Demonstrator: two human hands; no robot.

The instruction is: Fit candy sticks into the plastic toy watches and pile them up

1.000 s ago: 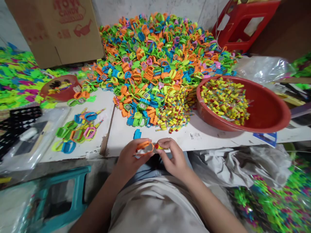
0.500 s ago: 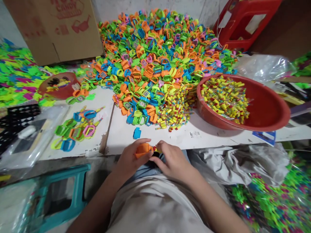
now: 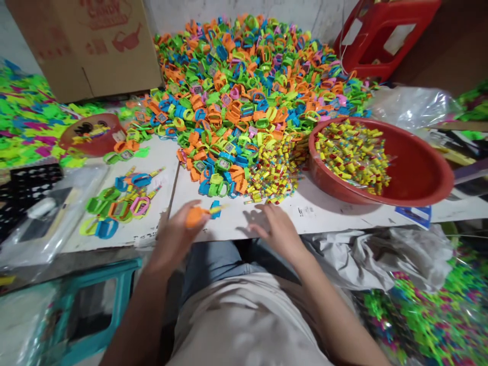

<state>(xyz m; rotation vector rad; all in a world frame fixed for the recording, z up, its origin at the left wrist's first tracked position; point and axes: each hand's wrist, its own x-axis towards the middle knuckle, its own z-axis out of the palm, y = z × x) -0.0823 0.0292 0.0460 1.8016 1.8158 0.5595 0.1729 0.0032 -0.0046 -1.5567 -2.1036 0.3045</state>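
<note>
Between the fingers of the left hand [image 3: 173, 236] sits an orange toy watch [image 3: 195, 217], closed in a firm-looking hold but blurred, so its band cannot be read clearly; a yellow candy tube [image 3: 219, 207] juts from it beyond the fingertips, pointing right. Around that tube, as seen from above, shows a blue piece [image 3: 215, 215] on the worktop [image 3: 229, 230]; whether the two touch, I cannot tell. Well to the right of those fingers, the right hand [image 3: 281, 231] hangs with its fingers spread and nothing visible in them, their tips just short of the loose candy tubes [image 3: 274, 175]. To handle this well, the left fingers should press on the watch's body and leave the tube alone, since a sideways knock could work it loose. A slightly raised carry would spare the tube from snagging the blue piece. Leftward of the left fingers lies a small group of watches [image 3: 121, 209], where a gentle, level touch would suit the crowding. The right fingers seem best left relaxed and apart.
</note>
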